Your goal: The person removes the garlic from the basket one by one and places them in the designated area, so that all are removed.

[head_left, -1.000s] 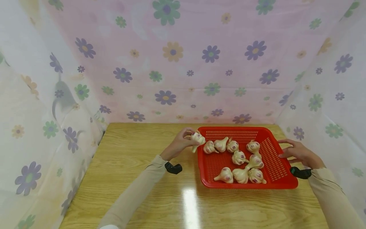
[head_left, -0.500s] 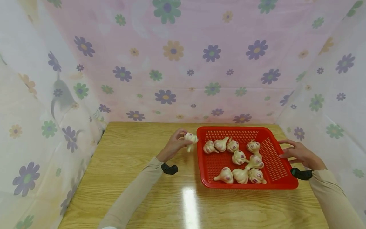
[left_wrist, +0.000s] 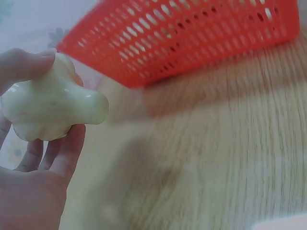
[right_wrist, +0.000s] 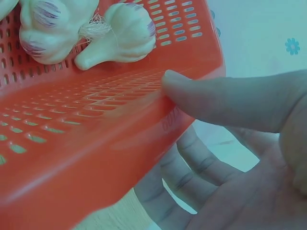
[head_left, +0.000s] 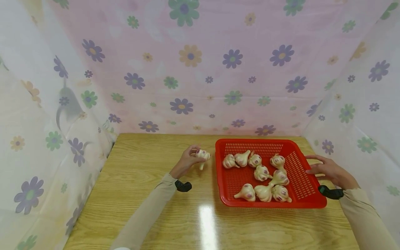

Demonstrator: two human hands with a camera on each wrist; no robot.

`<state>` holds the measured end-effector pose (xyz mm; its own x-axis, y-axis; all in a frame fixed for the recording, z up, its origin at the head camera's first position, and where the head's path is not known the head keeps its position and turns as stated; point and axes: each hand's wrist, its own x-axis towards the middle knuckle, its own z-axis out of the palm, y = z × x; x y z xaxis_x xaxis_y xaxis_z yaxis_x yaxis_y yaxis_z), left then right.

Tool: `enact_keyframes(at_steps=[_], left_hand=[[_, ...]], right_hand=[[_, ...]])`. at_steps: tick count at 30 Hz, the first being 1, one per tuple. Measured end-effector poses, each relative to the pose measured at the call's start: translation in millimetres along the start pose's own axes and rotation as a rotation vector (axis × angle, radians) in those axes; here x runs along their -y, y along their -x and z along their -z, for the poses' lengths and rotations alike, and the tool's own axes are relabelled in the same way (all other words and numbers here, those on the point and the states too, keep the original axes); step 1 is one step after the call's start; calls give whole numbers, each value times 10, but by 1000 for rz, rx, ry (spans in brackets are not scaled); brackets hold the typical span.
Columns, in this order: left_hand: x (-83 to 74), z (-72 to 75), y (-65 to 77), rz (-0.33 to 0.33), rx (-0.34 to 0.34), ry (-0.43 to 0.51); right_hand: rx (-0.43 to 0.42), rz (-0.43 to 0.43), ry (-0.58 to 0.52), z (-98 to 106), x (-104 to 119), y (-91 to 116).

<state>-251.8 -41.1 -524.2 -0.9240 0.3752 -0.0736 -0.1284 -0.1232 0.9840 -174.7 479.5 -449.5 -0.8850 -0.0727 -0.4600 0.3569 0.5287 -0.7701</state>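
Left of the basket, my left hand [head_left: 186,160] holds a pale garlic bulb [head_left: 203,155] above the table, its stem pointing down. In the left wrist view, the thumb lies over the top of this garlic bulb [left_wrist: 48,103] and the fingers come round beneath. A red perforated plastic basket [head_left: 219,180] holds several more garlic bulbs [head_left: 261,172] with purple streaks. At its right side, my right hand [head_left: 332,171] grips the rim. The right wrist view shows the thumb [right_wrist: 206,96] on the rim and the fingers along the outer wall of the basket [right_wrist: 120,143].
The basket stands on a wood-grain table [head_left: 150,152], right of the middle. A flowered cloth [head_left: 200,86] hangs behind the table and along both sides. Glare [head_left: 207,222] shines on the table near the front.
My left hand has moved left with the garlic bulb, from over the basket's left rim to beside it, and a little lower. My right hand stays at the basket's right rim.
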Motion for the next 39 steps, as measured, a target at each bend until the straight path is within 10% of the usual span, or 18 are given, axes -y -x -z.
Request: enact_keyframes(at_steps=[22,31,39], left_hand=[[72,-100,87,-45,-167,-260],[397,-19,0,-126,-202,-273],[325,-10,69,-139,-158,-249]], right_hand=[[-16,5,-32,-20,-31,1],[-9,16,-32,-26,-30,-13],[-15,14,-40,-21,-48,-8]])
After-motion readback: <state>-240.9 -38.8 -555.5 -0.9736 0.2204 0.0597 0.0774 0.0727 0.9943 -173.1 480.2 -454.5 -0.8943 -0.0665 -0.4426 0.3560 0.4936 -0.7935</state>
